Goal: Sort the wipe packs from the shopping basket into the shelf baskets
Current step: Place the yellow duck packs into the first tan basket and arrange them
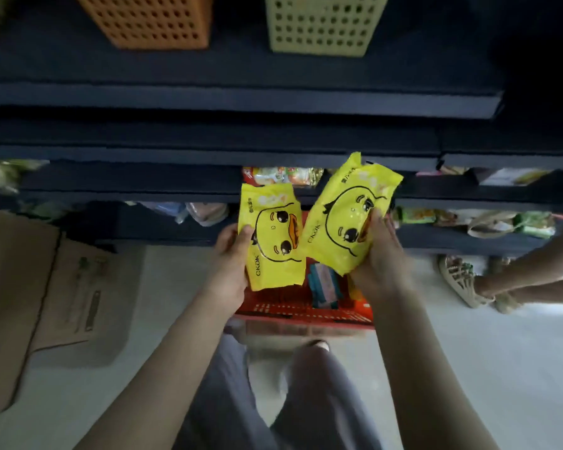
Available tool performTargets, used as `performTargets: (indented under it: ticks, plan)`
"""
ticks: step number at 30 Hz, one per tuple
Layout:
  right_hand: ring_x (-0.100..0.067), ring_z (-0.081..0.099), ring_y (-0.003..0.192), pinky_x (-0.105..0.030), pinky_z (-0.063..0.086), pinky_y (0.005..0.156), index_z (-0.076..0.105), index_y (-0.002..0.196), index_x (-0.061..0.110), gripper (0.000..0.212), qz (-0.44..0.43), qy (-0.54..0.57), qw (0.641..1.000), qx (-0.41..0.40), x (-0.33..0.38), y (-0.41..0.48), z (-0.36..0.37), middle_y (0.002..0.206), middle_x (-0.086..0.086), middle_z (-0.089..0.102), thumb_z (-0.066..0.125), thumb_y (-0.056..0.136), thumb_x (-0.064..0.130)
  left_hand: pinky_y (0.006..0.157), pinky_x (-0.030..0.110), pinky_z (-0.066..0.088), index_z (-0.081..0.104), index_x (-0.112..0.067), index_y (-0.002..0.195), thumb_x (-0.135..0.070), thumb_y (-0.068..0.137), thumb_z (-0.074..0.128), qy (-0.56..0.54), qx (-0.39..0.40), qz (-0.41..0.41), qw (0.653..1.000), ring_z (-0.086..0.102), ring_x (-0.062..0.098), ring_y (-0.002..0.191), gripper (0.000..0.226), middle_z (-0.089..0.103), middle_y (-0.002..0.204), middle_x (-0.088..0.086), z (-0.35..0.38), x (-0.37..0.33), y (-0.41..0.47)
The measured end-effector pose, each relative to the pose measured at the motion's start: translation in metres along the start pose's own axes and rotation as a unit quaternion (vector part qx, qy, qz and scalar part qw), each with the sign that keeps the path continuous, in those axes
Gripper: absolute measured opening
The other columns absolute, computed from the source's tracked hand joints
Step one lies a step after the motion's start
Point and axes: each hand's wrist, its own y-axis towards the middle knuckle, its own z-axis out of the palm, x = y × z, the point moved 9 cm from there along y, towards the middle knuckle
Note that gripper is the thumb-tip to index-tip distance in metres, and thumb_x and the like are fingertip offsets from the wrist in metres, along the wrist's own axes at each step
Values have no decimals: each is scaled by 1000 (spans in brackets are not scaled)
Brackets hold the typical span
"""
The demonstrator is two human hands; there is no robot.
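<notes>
Clasping 1 pack point(272, 235) in left fingers point(246, 230), 1 pack point(345, 216) in right fingers point(377, 217); probably aiming both flat at the yellow basket point(322, 24).

Up top: clear gap between orange basket point(143, 21) and green basket point(322, 24).
Midway: dark shelf edges point(208, 105) jut out, stacked.
Left floor: cardboard box point(13, 287).
Right floor: someone's sandalled foot point(459, 280).

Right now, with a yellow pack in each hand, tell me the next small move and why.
Probably raise both toward the shelf. The left hand grips the left pack and the right hand the right pack, above the red shopping basket; the orange basket and pale yellow basket stand higher up.
</notes>
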Motion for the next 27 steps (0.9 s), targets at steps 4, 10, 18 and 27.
performTargets:
  ticks: [4,10,18,27]
  plan:
    - [-24,72,94,-47,58,78,62,115,21,30,6,-55,995,82,16,-52,84,105,-5,74,66,88,33,73,43,59,60,-21,107,-27,100,48,-44,15,66,997,72,19,86,15,75,99,2,-24,-69,-56]
    - [-28,72,94,-43,59,68,61,119,13,35,-2,-77,992,100,7,-110,200,107,-9,73,71,85,17,72,45,58,59,-28,104,-37,102,42,-59,-48,122,990,70,22,91,19,72,105,1,-121,-166,-99]
    - [-31,72,93,-53,55,83,65,116,16,40,11,-78,987,138,-56,-156,362,104,-10,74,77,79,27,86,52,55,62,-41,92,-49,98,44,-45,-83,139,986,65,21,102,21,70,109,-6,-281,-256,-107]
    - [-21,70,94,-40,58,77,68,105,24,29,-126,-206,963,119,-33,-150,478,100,2,74,76,80,36,100,55,44,62,-54,80,-59,90,51,-12,-107,142,984,57,24,117,16,62,126,-7,-367,-338,-73]
